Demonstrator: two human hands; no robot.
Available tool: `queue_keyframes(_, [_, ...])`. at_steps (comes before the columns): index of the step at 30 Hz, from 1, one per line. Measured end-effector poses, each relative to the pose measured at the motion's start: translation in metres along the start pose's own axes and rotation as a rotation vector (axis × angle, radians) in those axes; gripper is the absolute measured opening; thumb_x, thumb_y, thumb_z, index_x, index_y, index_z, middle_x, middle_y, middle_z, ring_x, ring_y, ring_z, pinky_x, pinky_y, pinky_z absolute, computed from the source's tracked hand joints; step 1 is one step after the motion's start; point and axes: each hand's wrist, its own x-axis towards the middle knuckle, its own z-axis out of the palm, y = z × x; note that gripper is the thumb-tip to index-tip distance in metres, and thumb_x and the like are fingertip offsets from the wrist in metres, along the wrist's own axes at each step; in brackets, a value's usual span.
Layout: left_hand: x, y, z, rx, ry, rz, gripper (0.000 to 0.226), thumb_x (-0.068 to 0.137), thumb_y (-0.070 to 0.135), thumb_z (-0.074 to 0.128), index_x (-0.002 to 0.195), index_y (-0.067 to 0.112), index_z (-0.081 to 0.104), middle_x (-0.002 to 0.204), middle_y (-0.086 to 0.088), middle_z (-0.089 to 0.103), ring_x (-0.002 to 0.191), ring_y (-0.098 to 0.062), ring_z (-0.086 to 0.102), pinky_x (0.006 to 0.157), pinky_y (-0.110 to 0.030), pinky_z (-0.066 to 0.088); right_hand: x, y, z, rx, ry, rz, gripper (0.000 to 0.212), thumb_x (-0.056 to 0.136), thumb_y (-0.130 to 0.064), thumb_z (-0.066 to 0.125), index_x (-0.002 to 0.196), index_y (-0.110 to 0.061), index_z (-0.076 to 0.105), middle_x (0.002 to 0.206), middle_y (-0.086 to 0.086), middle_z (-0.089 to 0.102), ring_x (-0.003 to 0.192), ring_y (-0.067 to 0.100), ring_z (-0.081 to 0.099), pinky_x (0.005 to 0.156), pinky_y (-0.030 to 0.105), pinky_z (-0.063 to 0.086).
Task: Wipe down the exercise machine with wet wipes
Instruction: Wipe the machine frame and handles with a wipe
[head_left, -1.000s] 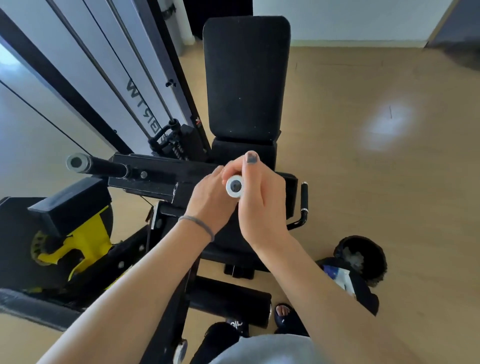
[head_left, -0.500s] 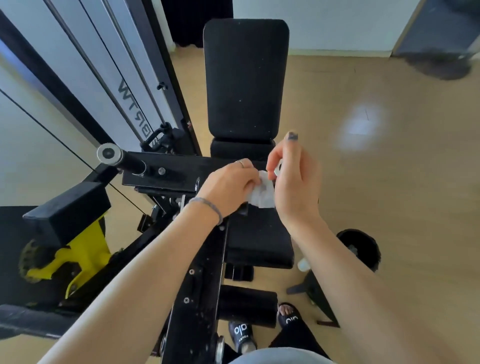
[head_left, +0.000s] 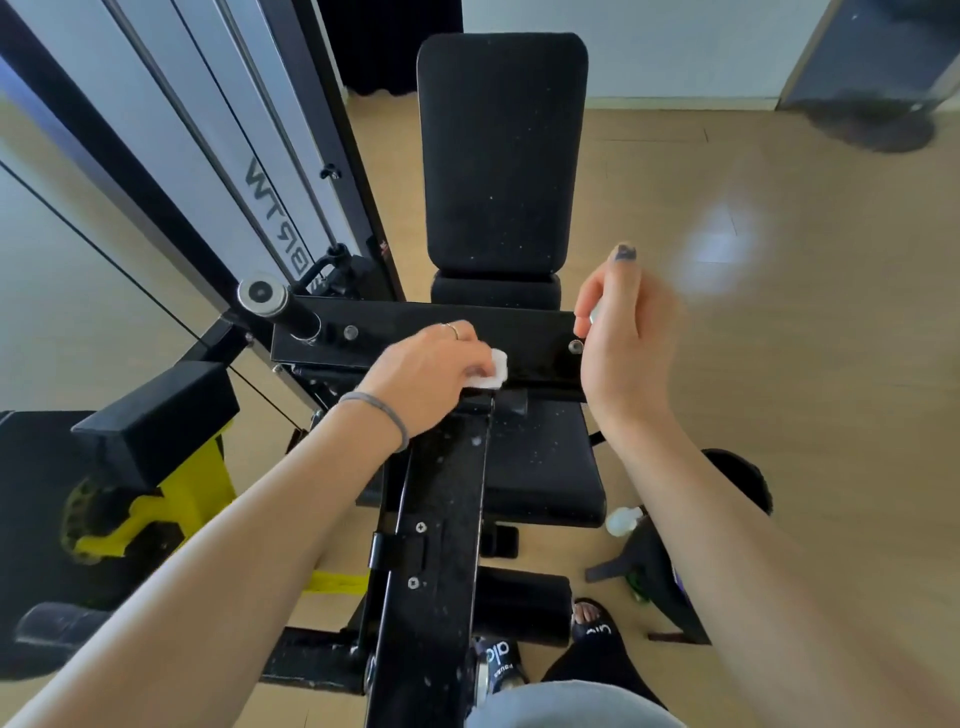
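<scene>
The white wet wipe (head_left: 488, 370) is bunched up under the left hand (head_left: 428, 376). Its fingers curl over the wipe and press it on the black crossbar (head_left: 530, 332) of the exercise machine (head_left: 431, 545). The right hand (head_left: 621, 338) is at the bar's right end, fingers curled round a silver bar end that is mostly hidden. Behind the bar stands the black back pad (head_left: 501, 156). A yellow part (head_left: 171, 499) sits low on the left, and a sandalled foot (head_left: 592, 621) stands on the wood floor (head_left: 779, 312).

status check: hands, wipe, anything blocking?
Left hand presses wet wipe on black crossbar. Right hand grips the bar's right end. Nothing blocking.
</scene>
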Motion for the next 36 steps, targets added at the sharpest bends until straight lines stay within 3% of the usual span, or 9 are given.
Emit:
queue_keyframes(4, [-0.014, -0.019, -0.007, -0.061, 0.049, -0.081, 0.029, 0.091, -0.004, 0.051, 0.084, 0.018, 0.069, 0.103, 0.006, 0.059, 0.095, -0.02, 0.061, 0.084, -0.043, 0.052, 0.0, 0.0, 0.003, 0.007, 0.036, 0.026, 0.055, 0.102, -0.039, 0.032, 0.053, -0.017, 0.047, 0.048, -0.002, 0.046, 0.048, 0.016, 0.046, 0.056, 0.053, 0.051])
queue_keyframes(9, [-0.028, -0.002, -0.007, -0.073, 0.034, 0.009, 0.026, 0.102, 0.013, 0.047, 0.11, 0.022, 0.07, 0.113, 0.013, 0.06, 0.093, -0.015, 0.063, 0.084, -0.035, 0.054, 0.001, -0.001, 0.006, 0.001, 0.082, 0.023, 0.056, 0.099, -0.043, 0.032, 0.049, -0.021, 0.045, 0.046, -0.003, 0.044, 0.047, 0.019, 0.045, 0.052, 0.053, 0.049])
queue_keyframes(13, [-0.01, 0.027, 0.005, -0.012, 0.003, 0.083, 0.027, 0.102, 0.018, 0.042, 0.115, 0.023, 0.066, 0.114, 0.009, 0.058, 0.093, -0.018, 0.063, 0.078, -0.038, 0.056, 0.0, 0.0, 0.006, -0.018, 0.086, 0.011, 0.054, 0.1, -0.039, 0.032, 0.052, -0.02, 0.046, 0.048, 0.001, 0.046, 0.047, 0.016, 0.044, 0.052, 0.05, 0.05])
queue_keyframes(17, [-0.02, 0.009, -0.004, -0.022, 0.026, 0.011, 0.025, 0.099, 0.018, 0.044, 0.106, 0.023, 0.068, 0.11, 0.012, 0.062, 0.092, -0.015, 0.063, 0.081, -0.036, 0.055, 0.0, -0.001, 0.004, -0.028, 0.072, -0.013, 0.054, 0.101, -0.036, 0.032, 0.053, -0.016, 0.046, 0.048, 0.002, 0.045, 0.046, 0.013, 0.041, 0.051, 0.04, 0.043])
queue_keyframes(20, [-0.033, -0.009, -0.01, 0.018, 0.046, -0.055, 0.026, 0.098, 0.016, 0.043, 0.106, 0.019, 0.068, 0.109, 0.009, 0.062, 0.092, -0.016, 0.062, 0.082, -0.035, 0.053, 0.001, 0.0, 0.006, -0.018, 0.098, -0.003, 0.055, 0.1, -0.041, 0.032, 0.051, -0.018, 0.045, 0.047, -0.003, 0.044, 0.046, 0.017, 0.043, 0.053, 0.05, 0.05])
queue_keyframes(26, [-0.021, 0.043, 0.009, 0.031, 0.102, 0.064, 0.024, 0.101, 0.021, 0.043, 0.111, 0.019, 0.065, 0.105, 0.004, 0.059, 0.087, -0.017, 0.059, 0.073, -0.035, 0.056, 0.0, -0.001, 0.008, -0.011, 0.106, -0.045, 0.053, 0.097, -0.045, 0.031, 0.051, -0.021, 0.044, 0.044, -0.009, 0.042, 0.045, 0.015, 0.043, 0.052, 0.049, 0.049])
queue_keyframes(32, [-0.055, 0.002, 0.009, 0.064, 0.234, 0.037, 0.018, 0.099, 0.015, 0.05, 0.104, 0.015, 0.068, 0.102, 0.004, 0.06, 0.094, -0.018, 0.058, 0.063, -0.039, 0.057, 0.0, -0.001, 0.008, -0.002, 0.098, -0.021, 0.053, 0.096, -0.047, 0.031, 0.051, -0.02, 0.044, 0.044, -0.007, 0.043, 0.045, 0.016, 0.043, 0.053, 0.049, 0.051])
queue_keyframes(36, [-0.075, 0.023, 0.032, 0.125, 0.254, 0.067, 0.012, 0.092, 0.004, 0.058, 0.086, 0.01, 0.066, 0.1, -0.001, 0.061, 0.092, -0.02, 0.06, 0.06, -0.036, 0.057, 0.0, 0.001, 0.008, -0.034, 0.11, -0.042, 0.053, 0.096, -0.044, 0.03, 0.052, -0.019, 0.044, 0.046, -0.005, 0.044, 0.046, 0.015, 0.043, 0.054, 0.039, 0.046])
